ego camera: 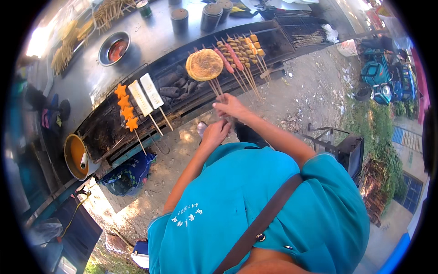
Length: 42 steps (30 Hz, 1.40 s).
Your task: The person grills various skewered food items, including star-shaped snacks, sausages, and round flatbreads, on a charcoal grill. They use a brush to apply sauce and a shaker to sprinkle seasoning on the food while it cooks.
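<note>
My right hand (pixel 230 107) grips thin sticks below a stack of round flatbreads (pixel 204 64), browned and speckled, over the charcoal grill (pixel 172 118). Just under it is my left hand (pixel 215 133), fingers curled; whether it holds anything is hidden. To the right of the flatbreads, pink sausages (pixel 234 57), skewers of small brown pieces (pixel 243 51) and skewers of yellow-orange chunks (pixel 255 44) lie across the grill. On its left part rest a skewer of orange star-shaped pieces (pixel 127 107) and two white scored slabs (pixel 141 97) on sticks. Dark charcoal (pixel 172 84) shows between the groups.
Behind the grill, a steel counter (pixel 150 32) bears a metal bowl of red sauce (pixel 118 51), shaker tins (pixel 211 17) and bundled skewers (pixel 109 12). A pot of orange-brown liquid (pixel 76 154) stands at the grill's left end. Bare sticks (pixel 308 38) lie at its right end.
</note>
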Each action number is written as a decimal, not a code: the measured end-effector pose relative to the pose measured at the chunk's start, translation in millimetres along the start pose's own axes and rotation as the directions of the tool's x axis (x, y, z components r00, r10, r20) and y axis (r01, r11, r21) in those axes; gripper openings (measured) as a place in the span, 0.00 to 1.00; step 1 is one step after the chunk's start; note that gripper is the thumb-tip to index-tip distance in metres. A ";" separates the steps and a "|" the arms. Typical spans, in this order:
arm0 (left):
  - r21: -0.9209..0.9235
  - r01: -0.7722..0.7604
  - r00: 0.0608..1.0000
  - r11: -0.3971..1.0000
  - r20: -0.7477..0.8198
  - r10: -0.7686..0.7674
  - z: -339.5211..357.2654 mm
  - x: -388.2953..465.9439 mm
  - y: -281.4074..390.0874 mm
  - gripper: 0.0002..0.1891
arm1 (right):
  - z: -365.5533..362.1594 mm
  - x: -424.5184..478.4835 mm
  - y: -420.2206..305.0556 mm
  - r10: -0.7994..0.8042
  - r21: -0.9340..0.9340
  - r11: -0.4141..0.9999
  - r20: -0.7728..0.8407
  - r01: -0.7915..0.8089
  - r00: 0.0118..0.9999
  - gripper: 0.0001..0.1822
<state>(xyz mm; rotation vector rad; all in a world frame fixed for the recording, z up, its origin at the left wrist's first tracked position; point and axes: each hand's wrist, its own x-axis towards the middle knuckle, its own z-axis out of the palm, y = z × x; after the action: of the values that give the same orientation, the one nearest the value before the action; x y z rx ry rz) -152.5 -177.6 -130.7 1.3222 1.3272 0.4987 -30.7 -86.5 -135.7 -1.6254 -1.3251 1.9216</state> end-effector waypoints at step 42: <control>-0.598 -0.114 0.776 0.793 -0.552 -0.304 33.6 79.2 44.4 0.21 | -231.0 -22.7 -18.3 -0.397 -0.503 0.780 0.063 0.373 0.916 0.31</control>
<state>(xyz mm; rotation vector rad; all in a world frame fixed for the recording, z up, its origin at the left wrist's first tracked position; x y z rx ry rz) -83.9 -109.3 -132.6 0.5294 1.5699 1.2604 176.6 10.5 -92.7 -1.4258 -2.0844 1.3479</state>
